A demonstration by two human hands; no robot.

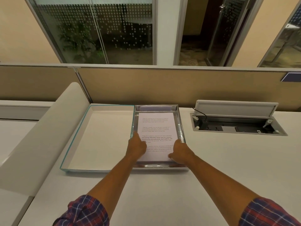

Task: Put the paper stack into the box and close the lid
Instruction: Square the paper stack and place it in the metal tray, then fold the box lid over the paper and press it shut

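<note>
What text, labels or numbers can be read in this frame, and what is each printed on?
Top sheet of the paper stack: four printed paragraphs, mostly too small and blurred.
Third paragraph, partly legible: "way of living. Defined by a slower pace, it is centered around strong community bonds, local traditions, and".
Box, lid: none.

Person, head view: two bare forearms visible from the elbow down. Left hand (137, 146) and right hand (180, 152) bare; no rings, watch or gloves discernible. Left sleeve (83, 211): woven plaid shirt, dark blue ground with red bands and thin white lines, rolled or pushed up near the elbow, cuff edge bunched. Right sleeve (268, 212): same plaid, same colours, likewise gathered near the elbow.
</note>
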